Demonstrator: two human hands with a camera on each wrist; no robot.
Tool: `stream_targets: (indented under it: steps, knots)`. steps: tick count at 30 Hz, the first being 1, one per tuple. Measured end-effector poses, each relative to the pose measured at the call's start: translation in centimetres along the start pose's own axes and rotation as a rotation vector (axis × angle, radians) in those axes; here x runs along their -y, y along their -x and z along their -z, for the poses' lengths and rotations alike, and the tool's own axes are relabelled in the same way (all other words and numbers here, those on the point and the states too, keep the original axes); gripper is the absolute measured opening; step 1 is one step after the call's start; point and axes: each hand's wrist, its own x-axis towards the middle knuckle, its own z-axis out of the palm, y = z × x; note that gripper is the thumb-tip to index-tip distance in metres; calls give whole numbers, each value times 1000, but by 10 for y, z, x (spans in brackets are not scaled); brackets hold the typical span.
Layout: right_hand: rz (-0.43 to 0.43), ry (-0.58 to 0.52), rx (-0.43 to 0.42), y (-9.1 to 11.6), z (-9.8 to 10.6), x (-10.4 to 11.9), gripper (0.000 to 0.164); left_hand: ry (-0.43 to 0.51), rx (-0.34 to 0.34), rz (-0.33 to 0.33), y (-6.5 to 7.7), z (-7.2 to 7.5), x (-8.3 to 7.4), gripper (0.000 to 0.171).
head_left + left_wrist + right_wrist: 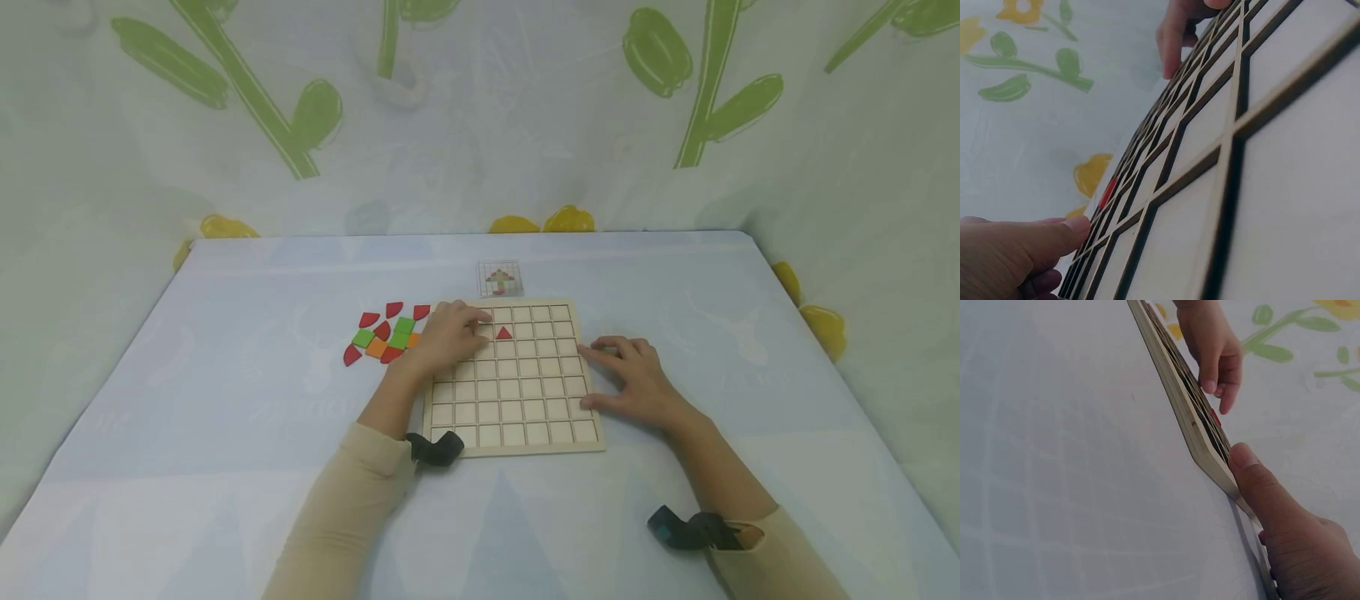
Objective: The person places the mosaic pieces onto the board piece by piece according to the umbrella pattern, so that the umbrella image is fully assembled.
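Note:
A wooden grid board (513,453) lies on the table, with one red triangular piece (504,333) in a cell of an upper row. My left hand (448,337) reaches over the upper left of the board, thumb and index finger apart just left of that piece. Nothing shows between them. At the board's right edge, my right hand (633,379) touches the side with thumb and index finger spread along it. The right wrist view has the right thumb (1254,472) against the board's rim. Several red, green and orange pieces (377,347) lie left of the board, some partly behind the left hand.
Behind the board lies a small clear-looking square card (499,278) with a grid and a coloured figure on it. A pale patterned cloth covers the table (247,400). A curtain (480,125) with green leaf prints hangs at the back.

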Motion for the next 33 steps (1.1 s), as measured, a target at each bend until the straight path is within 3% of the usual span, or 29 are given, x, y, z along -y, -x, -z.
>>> stream_targets:
  steps: [4,26,33]
  knots:
    - [7,7,-8,1,0,0,74,24,-14,13,5,3,8,34]
    - [6,2,-13,0,-1,-1,74,-62,-112,64,23,36,47,38]
    - [34,0,-30,1,-2,-3,74,-171,-175,90,22,38,53,38]
